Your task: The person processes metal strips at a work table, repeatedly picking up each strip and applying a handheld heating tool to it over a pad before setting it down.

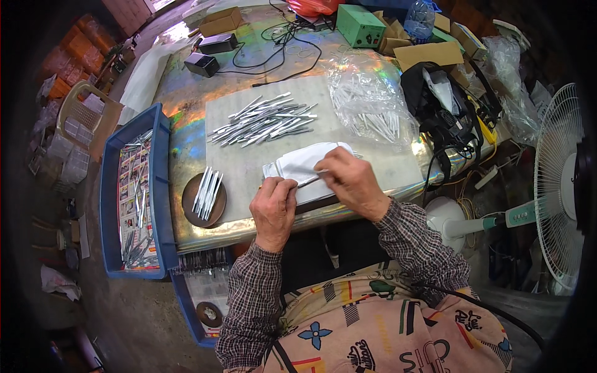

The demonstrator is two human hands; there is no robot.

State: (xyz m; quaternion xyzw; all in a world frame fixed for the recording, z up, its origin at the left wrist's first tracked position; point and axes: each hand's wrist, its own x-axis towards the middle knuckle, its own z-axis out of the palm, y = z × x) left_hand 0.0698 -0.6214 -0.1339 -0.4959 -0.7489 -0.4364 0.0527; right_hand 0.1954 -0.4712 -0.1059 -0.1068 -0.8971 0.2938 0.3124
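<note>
Over the near edge of the table, my left hand (273, 208) is closed in a pinch at the near-left corner of a folded white cloth (305, 160). My right hand (353, 181) pinches just above the cloth's right part. What the fingertips of either hand hold is too small and hidden to make out. Beyond the cloth lies a loose heap of slim silvery metal pieces (264, 121), on a pale sheet (221, 155). Left of my left hand, a round brown dish (189, 198) carries several similar slim pieces (208, 194) lined up side by side.
At the left stands a blue tray (163, 193) with slim pieces on printed paper. Another blue tray (186, 311) sits lower. A clear plastic bag (373, 99), a black bag (429, 93) and a green box device (360, 26) occupy the table. A fan (559, 186) is at right.
</note>
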